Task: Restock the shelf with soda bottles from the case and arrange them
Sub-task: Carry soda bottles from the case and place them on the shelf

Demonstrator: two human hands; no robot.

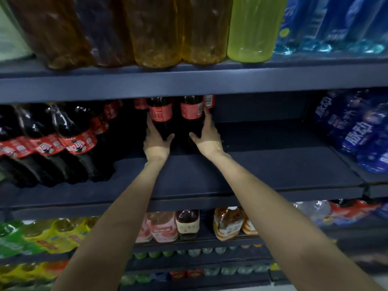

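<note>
— Head view: what are the hands doing?

— Both reach deep onto the dark blue middle shelf. The left hand wraps the left cola bottle, fingers up its left flank, thumb across the lower front. The right hand holds the right cola bottle, fingers up its right side to the red label, thumb spread toward the front.

— Where do the bottles stand?

— Upright, side by side between the two sets of fingers, at the back of the shelf. Whether they touch, I can't quite tell; it's dark there.

— Around them?

— Left of the left fingers, a row of cola bottles. Well right of the right fingers, blue-labelled bottles. Above, amber bottles and a yellow-green bottle.
</note>
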